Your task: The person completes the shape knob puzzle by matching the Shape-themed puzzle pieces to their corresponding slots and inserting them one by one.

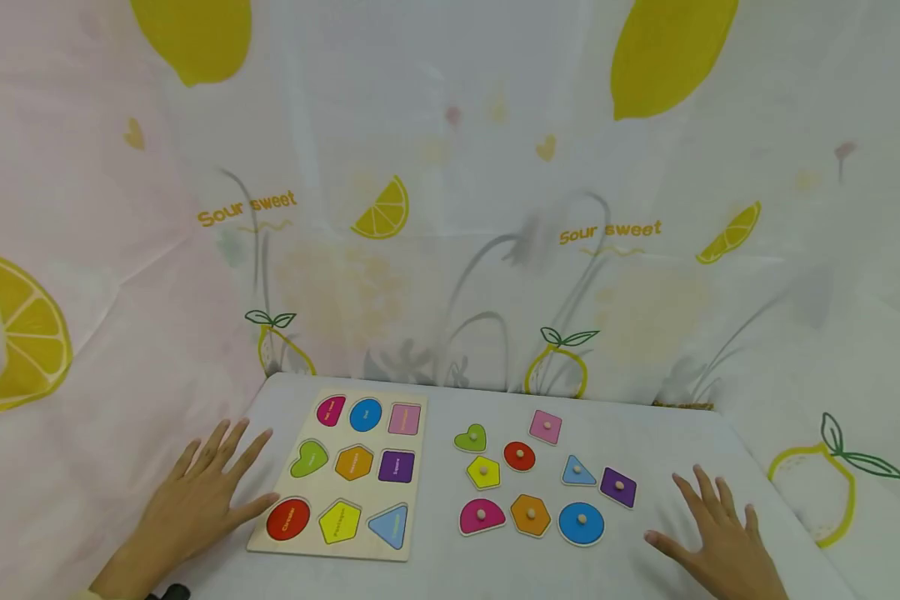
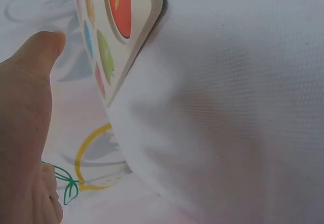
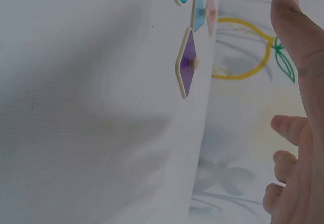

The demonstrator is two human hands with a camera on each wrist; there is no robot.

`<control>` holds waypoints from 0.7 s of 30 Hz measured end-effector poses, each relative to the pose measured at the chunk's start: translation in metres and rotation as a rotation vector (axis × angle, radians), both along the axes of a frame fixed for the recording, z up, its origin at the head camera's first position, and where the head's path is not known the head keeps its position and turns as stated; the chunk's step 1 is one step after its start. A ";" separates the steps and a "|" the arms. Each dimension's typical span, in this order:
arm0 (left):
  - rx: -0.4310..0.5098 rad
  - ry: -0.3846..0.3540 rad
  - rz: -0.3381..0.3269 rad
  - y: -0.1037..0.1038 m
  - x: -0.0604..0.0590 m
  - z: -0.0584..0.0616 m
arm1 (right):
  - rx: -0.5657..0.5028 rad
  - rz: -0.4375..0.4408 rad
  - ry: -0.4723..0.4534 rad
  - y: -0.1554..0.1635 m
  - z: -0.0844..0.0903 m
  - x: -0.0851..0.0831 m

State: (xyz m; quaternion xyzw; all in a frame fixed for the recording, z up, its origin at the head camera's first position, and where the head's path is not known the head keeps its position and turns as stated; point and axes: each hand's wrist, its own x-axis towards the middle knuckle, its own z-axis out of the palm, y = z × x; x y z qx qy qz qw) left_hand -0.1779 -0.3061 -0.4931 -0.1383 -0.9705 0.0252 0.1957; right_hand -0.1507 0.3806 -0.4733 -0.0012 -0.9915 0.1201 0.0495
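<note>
My left hand [image 1: 187,504] is spread with straight fingers beside a wooden shape-puzzle board [image 1: 321,487]; its thumb tip overlaps the board's left edge in the head view. In the left wrist view the thumb [image 2: 38,52] points toward the board's corner. My right hand [image 1: 731,542], fingers spread and holding nothing, hovers at the table's right side. Nearest to it are the purple square piece [image 1: 613,493] and the blue oval piece [image 1: 572,532]. Both cast soft shadows on the white table. Loose knobbed pieces lie between board and right hand.
The other pieces are a green heart [image 1: 462,440], red circle [image 1: 512,460], pink square [image 1: 540,435], yellow pentagon [image 1: 477,480], light-blue triangle [image 1: 571,477], magenta half round [image 1: 471,525] and orange hexagon [image 1: 523,527]. A lemon-print cloth [image 1: 435,275] hangs behind the white table [image 1: 435,575].
</note>
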 end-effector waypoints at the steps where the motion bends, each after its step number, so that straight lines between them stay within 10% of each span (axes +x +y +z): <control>1: 0.003 -0.012 0.006 0.000 0.000 -0.001 | 0.000 -0.001 -0.003 0.000 -0.001 0.000; 13: 0.141 -0.167 0.109 0.005 0.000 -0.001 | 0.028 -0.037 -0.158 -0.010 0.004 -0.002; 21: 0.378 -0.431 0.168 0.011 -0.006 -0.003 | -0.012 -0.072 -0.238 -0.018 -0.001 -0.007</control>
